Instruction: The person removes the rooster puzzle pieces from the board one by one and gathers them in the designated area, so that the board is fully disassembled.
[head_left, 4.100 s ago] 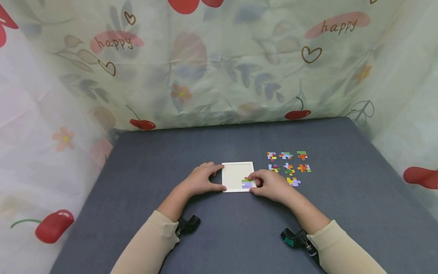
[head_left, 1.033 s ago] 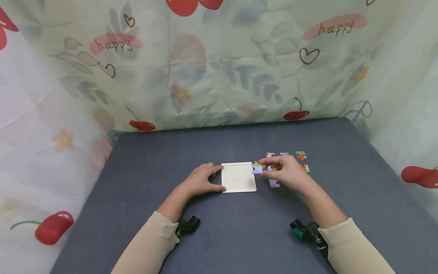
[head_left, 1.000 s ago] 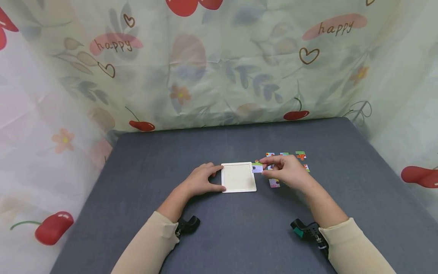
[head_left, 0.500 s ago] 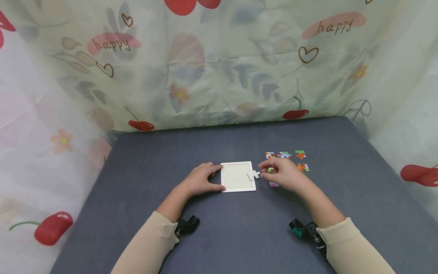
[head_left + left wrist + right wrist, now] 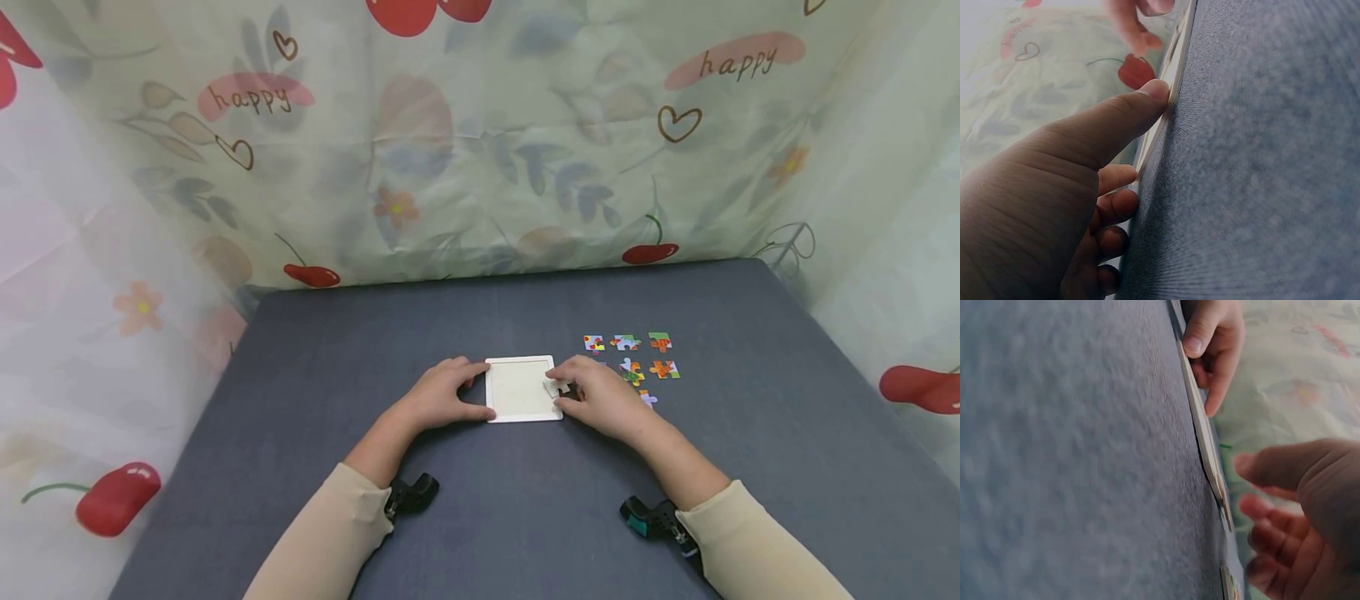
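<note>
A square, cream-coloured puzzle tray (image 5: pixel 517 393) lies flat on the table. My left hand (image 5: pixel 442 393) holds its left side, thumb at the near corner and index finger at the far one; the left wrist view shows the thumb (image 5: pixel 1155 91) on the rim. One jigsaw piece (image 5: pixel 551 389) lies plain side up across the tray's right rim. My right hand (image 5: pixel 603 400) is over that piece, fingers partly covering it. In the right wrist view, the thumb (image 5: pixel 1247 465) and fingers of this hand stand apart above the tray's end, gripping nothing.
Several colourful jigsaw pieces (image 5: pixel 626 342) lie in rows on the dark grey table (image 5: pixel 480 500), right of the tray; my right hand hides some. A printed curtain (image 5: pixel 480 167) hangs behind the table and along both sides.
The right hand pinched the jigsaw piece picture side up beside the tray, then let it go. It now lies turned over on the right rim, and the hand has moved left over it.
</note>
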Demonstrator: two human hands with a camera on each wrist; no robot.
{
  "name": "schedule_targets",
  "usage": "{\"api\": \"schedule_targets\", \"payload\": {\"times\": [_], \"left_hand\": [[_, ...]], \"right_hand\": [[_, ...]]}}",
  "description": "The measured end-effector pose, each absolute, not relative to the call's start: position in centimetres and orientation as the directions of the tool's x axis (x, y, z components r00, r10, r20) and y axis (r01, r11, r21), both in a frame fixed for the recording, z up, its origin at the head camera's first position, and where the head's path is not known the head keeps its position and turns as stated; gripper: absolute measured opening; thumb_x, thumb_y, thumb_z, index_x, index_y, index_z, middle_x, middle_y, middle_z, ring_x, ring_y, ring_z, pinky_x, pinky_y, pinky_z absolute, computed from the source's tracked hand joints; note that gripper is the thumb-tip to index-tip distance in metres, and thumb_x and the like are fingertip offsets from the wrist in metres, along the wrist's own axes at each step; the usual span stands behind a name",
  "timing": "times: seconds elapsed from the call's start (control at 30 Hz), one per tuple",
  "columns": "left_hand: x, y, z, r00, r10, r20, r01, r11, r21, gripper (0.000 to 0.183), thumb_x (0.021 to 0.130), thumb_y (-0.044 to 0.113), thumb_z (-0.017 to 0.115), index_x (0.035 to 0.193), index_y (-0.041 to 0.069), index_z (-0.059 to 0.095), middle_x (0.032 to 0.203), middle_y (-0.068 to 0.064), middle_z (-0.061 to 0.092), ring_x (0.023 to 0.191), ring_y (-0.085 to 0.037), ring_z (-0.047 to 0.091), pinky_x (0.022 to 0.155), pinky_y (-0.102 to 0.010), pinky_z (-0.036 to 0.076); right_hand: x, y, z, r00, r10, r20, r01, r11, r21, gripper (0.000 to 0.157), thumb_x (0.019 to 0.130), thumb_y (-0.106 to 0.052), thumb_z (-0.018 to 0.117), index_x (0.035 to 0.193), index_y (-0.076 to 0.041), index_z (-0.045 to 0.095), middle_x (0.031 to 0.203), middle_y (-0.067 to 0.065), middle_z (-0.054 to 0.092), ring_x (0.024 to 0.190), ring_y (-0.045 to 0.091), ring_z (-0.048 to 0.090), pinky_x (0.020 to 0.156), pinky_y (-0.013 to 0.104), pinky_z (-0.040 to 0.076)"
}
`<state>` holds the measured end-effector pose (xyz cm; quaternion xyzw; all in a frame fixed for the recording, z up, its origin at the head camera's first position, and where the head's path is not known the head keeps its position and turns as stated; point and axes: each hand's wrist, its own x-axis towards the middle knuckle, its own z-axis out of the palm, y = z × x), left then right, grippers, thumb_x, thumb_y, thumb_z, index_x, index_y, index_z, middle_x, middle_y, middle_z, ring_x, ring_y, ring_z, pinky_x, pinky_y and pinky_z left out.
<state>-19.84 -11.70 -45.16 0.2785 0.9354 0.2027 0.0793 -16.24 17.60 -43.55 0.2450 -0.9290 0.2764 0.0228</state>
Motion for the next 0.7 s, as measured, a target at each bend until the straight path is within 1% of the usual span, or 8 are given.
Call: {"api": "schedule_targets", "payload": {"times": [0.07,0.13,0.27,0.47,0.57,0.7], "left_hand": [[-19.84,-11.68,-45.14,-0.832,0.554,-0.035,0.489,0.761,0.426,0.080,0.086,0.056,0.078,0.151,0.018,0.053,0.091,0.001,0.046,0.078,-0.016,0.040,0.072,-0.034,0.031],[-19.81,-11.68,-45.09,-0.831,0.555,-0.032,0.490,0.758,0.430,0.079,0.086,0.056,0.078,0.151,0.018,0.054,0.091,0.001,0.046,0.078,-0.016,0.040,0.072,-0.034,0.031],[-19.84,-11.67,-45.08,-0.830,0.557,-0.033,0.492,0.758,0.429,0.079,0.086,0.056,0.079,0.151,0.018,0.054,0.090,0.001,0.046,0.078,-0.015,0.040,0.072,-0.033,0.031],[-19.89,-11.64,-45.17,-0.831,0.555,-0.032,0.491,0.761,0.424,0.080,0.085,0.056,0.079,0.151,0.018,0.054,0.090,0.001,0.045,0.077,-0.015,0.040,0.071,-0.033,0.031],[-19.87,-11.64,-45.17,-0.831,0.556,-0.027,0.494,0.758,0.427,0.080,0.085,0.056,0.079,0.151,0.017,0.054,0.090,0.001,0.045,0.077,-0.015,0.040,0.071,-0.033,0.031],[-19.88,-11.60,-45.17,-0.830,0.557,-0.028,0.494,0.758,0.426,0.080,0.085,0.055,0.080,0.151,0.017,0.054,0.090,0.001,0.046,0.077,-0.015,0.040,0.071,-0.033,0.031]], "right_hand": [[-16.23,17.45,-43.60,-0.885,-0.431,0.179,-0.460,0.742,-0.487,0.040,0.090,-0.014,0.078,0.128,-0.004,0.071,0.122,0.010,0.064,0.091,0.022,0.061,0.080,0.042,0.050],[-16.23,17.27,-43.74,-0.886,-0.429,0.174,-0.458,0.754,-0.471,0.042,0.091,-0.015,0.077,0.130,-0.003,0.069,0.125,0.012,0.063,0.093,0.022,0.061,0.082,0.043,0.050],[-16.22,16.97,-44.12,-0.876,-0.449,0.176,-0.476,0.750,-0.460,0.040,0.092,-0.010,0.076,0.130,0.001,0.069,0.123,0.015,0.064,0.082,0.017,0.057,0.075,0.038,0.049],[-16.33,16.83,-44.55,-0.868,-0.456,0.197,-0.494,0.746,-0.447,0.036,0.090,-0.006,0.077,0.125,0.000,0.071,0.110,0.010,0.063,0.074,0.012,0.053,0.068,0.032,0.047],[-16.38,16.92,-44.54,-0.861,-0.462,0.213,-0.505,0.731,-0.459,0.028,0.089,-0.004,0.077,0.117,-0.002,0.075,0.102,0.006,0.060,0.074,0.011,0.051,0.067,0.031,0.047],[-16.26,17.22,-44.14,-0.848,-0.456,0.272,-0.530,0.692,-0.490,0.013,0.087,0.000,0.078,0.096,-0.009,0.077,0.093,-0.001,0.057,0.078,0.012,0.055,0.071,0.033,0.049]]}}
